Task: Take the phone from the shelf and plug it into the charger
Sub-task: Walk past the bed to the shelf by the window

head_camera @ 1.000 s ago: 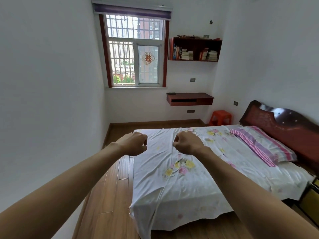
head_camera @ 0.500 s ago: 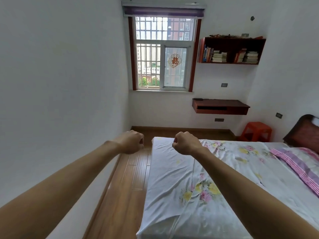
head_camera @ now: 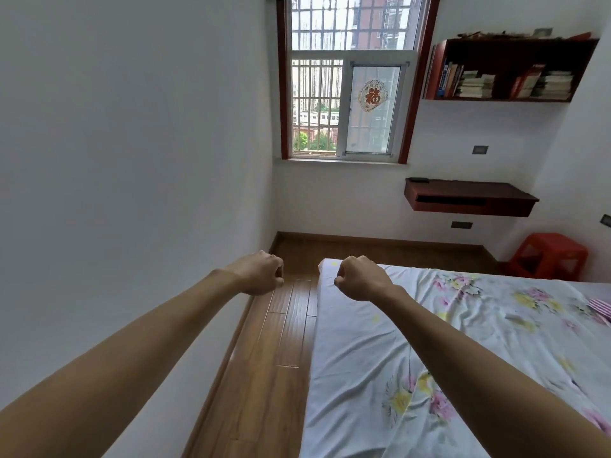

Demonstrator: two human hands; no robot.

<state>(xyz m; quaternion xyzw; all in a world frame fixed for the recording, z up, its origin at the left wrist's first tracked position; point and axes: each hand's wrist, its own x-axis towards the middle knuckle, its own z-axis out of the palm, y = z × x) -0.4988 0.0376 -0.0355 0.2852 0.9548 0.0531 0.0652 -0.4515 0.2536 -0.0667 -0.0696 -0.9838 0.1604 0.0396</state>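
Both arms stretched forward, fists empty, above the bed's near corner.

Left hand (head_camera: pixel 261 273) and right hand (head_camera: pixel 358 278) each curled into a closed fist, close together but apart, holding nothing. Small dark flat thing, likely the phone (head_camera: pixel 419 180), lying on the left end of the low wall shelf (head_camera: pixel 469 196) under the window (head_camera: pixel 345 81), well beyond both hands. Bookshelf (head_camera: pixel 506 69) higher up.

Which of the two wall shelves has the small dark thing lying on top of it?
The lower shelf, under the window's right corner: a flat dark object lies on its left end. The upper shelf holds books.
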